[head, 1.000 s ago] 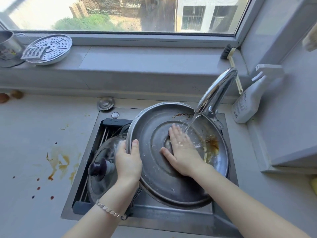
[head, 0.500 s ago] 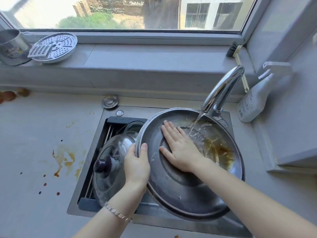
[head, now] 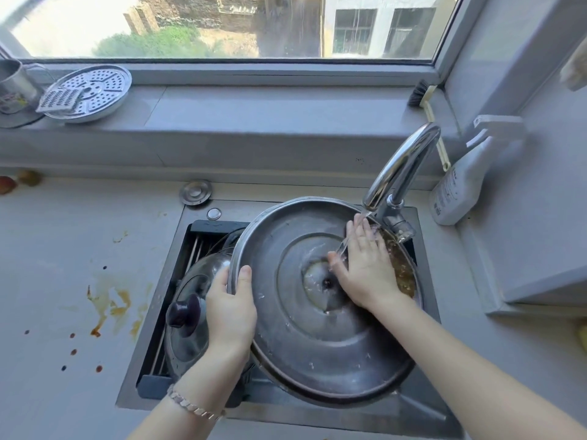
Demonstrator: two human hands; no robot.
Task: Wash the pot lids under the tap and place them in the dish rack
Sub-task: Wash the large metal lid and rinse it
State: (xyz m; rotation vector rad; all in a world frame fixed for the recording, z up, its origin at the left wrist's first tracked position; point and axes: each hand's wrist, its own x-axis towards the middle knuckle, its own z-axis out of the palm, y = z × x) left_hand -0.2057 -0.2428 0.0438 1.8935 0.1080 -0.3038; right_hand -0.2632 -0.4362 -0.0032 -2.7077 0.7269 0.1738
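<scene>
A large steel pot lid (head: 305,338) lies underside up over the sink, with brown residue along its right side. My left hand (head: 230,309) grips its left rim, thumb on the inner face. My right hand (head: 365,268) lies flat with straight fingers on the lid's right inner face, under the water stream from the tap (head: 400,166). A glass lid with a dark knob (head: 184,312) rests in the dish rack (head: 203,231) on the sink's left side, partly behind my left hand.
A spray bottle (head: 460,182) stands right of the tap. A brush (head: 419,93) leans in the sill corner. A perforated steamer plate (head: 92,90) and a metal cup (head: 14,87) sit on the sill. Brown stains (head: 108,306) mark the left counter. A sink plug (head: 195,192) lies behind the sink.
My right hand slid from the lid's middle to its right side, under the stream. The lid turned slightly and my left hand kept its grip on the rim.
</scene>
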